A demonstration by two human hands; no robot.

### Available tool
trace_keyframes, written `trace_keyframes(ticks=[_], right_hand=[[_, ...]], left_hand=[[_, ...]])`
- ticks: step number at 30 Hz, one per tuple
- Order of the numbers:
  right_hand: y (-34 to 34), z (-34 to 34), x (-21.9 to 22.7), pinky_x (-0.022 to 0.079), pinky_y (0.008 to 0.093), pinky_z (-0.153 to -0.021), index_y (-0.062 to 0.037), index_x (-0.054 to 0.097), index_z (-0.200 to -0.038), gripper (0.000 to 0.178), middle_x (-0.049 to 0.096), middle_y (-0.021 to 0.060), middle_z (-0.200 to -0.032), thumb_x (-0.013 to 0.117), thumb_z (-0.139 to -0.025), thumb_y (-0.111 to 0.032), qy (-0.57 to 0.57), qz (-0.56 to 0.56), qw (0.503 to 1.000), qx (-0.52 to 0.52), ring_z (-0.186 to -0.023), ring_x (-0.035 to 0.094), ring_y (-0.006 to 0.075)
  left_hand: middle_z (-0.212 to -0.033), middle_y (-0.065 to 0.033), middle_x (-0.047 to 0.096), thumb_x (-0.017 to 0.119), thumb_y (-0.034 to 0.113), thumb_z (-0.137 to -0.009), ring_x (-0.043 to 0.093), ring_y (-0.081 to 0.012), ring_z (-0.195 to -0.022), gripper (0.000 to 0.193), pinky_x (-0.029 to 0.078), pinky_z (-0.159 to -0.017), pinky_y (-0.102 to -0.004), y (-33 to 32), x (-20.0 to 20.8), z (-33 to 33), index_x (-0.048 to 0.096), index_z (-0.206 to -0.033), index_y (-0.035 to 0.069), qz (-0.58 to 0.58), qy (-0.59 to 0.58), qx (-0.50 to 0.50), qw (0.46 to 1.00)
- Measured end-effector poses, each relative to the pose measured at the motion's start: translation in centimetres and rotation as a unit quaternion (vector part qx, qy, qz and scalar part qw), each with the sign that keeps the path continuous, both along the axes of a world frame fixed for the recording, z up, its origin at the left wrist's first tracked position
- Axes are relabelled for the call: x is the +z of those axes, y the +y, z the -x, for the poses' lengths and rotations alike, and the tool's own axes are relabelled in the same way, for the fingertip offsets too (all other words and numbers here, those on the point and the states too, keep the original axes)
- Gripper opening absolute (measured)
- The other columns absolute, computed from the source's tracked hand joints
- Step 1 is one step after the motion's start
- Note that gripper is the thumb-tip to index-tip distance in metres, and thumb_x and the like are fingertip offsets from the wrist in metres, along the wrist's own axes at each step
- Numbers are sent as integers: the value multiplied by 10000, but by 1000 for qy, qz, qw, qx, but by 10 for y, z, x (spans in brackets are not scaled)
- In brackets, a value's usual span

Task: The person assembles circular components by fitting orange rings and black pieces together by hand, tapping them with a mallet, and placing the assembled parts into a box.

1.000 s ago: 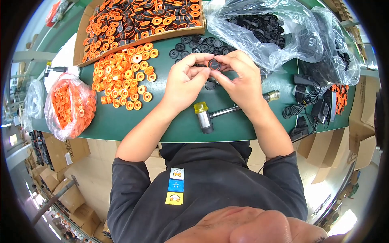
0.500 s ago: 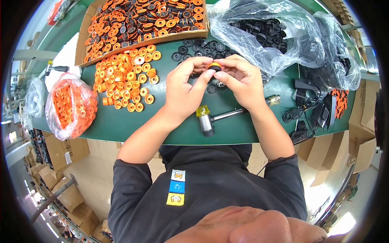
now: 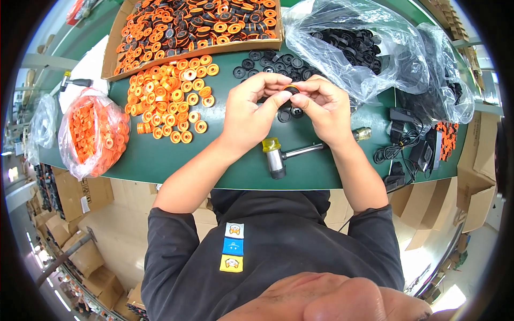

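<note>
Evidently pinched the disc (image 3: 291, 89) beyond the mallet (image 3: 275, 160), possibly risking a slip or drop from uneven thumb pressure. Held it between the closed fingertips of left hand (image 3: 250, 112) and right hand (image 3: 324, 111), partly hidden. Had orange pieces (image 3: 161, 96) left of the mallet, black pieces (image 3: 280, 67) beyond it.

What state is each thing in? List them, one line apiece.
Left hand: closed, fingertips on the small piece
Right hand: closed, fingertips on the same piece
Small black-and-orange piece: held, partly covered
Mallet: lying down, handle partly hidden
Orange pieces: loose, heaped
Black parts: loose, scattered
Cardboard tray: open, well filled
Large clear bag: open, black parts inside
Cable: looped
</note>
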State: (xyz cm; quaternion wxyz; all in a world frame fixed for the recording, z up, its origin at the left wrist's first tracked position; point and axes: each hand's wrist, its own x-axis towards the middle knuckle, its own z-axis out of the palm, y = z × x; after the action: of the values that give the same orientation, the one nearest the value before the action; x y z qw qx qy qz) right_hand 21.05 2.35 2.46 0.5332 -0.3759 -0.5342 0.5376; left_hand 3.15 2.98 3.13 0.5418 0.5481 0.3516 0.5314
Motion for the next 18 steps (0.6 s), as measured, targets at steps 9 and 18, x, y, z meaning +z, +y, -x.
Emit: trace_keyframes(ticks=[9,18], right_hand=[[-14,-26,23,540,323,-797,0,652,-1126,299,637,102,-996,713,-835,-30,-342,-85,935,41,-880,661,208],[-91,-44,25,483,438,-851,-35,596,-965,239,569,138,-942,651,-737,5,-658,-154,733,74,-961,582,346]], left_hand=[[-999,-91,698,645,2,-927,685,-146,-899,129,548,-839,-278,18,22,46,661,-1053,-16,68,254,-156,952],[-930,-141,618,658,99,-887,627,-343,-951,115,504,-822,-434,-5,2,75,662,-967,17,-139,457,-224,850]])
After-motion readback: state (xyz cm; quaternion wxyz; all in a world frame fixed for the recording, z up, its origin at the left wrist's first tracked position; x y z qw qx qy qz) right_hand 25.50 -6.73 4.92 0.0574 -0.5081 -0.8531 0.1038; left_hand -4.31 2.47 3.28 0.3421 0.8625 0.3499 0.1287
